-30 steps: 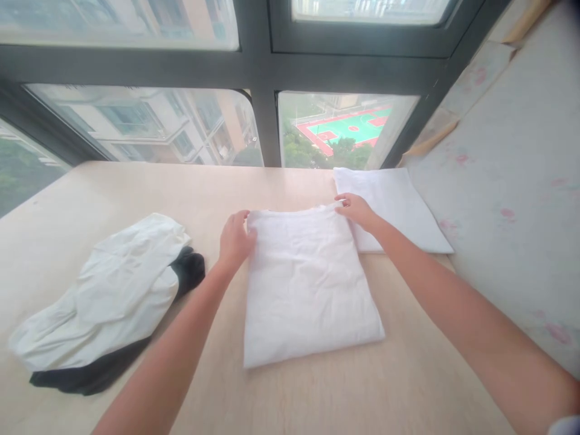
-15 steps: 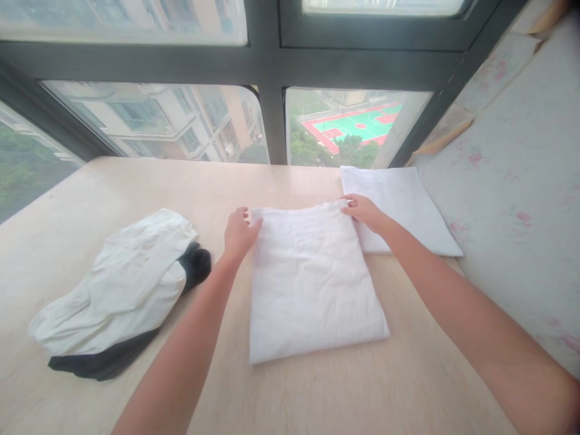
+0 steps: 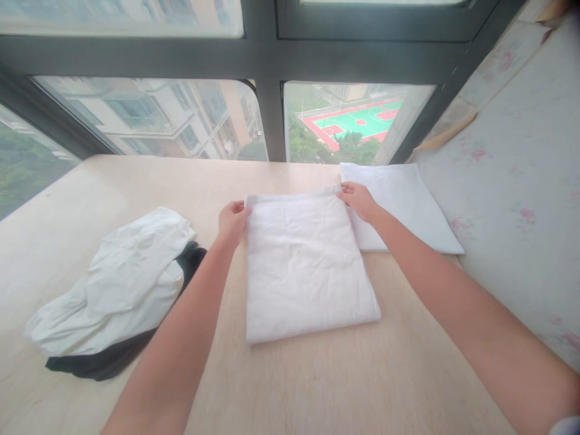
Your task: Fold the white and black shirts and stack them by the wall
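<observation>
In front of me a folded white cloth (image 3: 306,266) lies on the pale wooden surface, lightly wrinkled. My left hand (image 3: 233,222) is closed on its far left corner, thumb on top. At the far right corner my right hand (image 3: 357,199) pinches the cloth's edge between thumb and fingers. Partly beneath that hand and forearm is a second folded white cloth (image 3: 403,205), smoother and flat. The first cloth overlaps its left edge.
On the left lies a crumpled white and black garment (image 3: 122,284), its right side partly behind my left forearm. A dark window frame (image 3: 267,66) bounds the surface (image 3: 290,386) at the back. To the right rises a floral-papered wall (image 3: 521,211).
The held cloth has shifted away from me and slightly left, and its far edge is straighter. My left hand has closed on the left corner; my right hand kept its pinch.
</observation>
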The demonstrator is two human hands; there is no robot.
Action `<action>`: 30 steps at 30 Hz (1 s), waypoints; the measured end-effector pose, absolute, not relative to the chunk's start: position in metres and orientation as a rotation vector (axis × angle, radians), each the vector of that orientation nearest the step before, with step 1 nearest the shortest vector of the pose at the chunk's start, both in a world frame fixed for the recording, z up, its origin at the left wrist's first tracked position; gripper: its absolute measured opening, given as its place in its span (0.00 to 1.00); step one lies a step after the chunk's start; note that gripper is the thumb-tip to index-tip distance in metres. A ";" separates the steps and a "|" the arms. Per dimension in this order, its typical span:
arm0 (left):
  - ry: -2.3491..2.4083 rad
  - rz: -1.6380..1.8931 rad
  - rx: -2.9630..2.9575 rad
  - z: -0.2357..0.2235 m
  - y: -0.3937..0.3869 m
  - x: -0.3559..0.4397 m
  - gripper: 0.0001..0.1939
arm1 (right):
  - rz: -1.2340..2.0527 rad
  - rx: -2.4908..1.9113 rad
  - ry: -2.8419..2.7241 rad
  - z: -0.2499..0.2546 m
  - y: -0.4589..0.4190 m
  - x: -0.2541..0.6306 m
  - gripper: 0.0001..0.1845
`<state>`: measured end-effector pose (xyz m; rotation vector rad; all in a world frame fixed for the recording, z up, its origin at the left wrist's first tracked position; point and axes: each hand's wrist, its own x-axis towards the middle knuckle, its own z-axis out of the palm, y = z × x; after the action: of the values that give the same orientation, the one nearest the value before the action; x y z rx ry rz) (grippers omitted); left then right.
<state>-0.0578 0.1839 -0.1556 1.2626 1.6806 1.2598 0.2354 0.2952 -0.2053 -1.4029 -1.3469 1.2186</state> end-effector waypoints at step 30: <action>1.110 0.234 2.753 -0.215 0.014 0.081 0.36 | 1.429 -1.400 -1.832 -0.196 0.325 0.239 0.17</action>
<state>0.0812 0.0135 -0.2149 2.7527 1.1098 0.2338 0.2392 0.3253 -0.1956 -1.3996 -1.8317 1.4293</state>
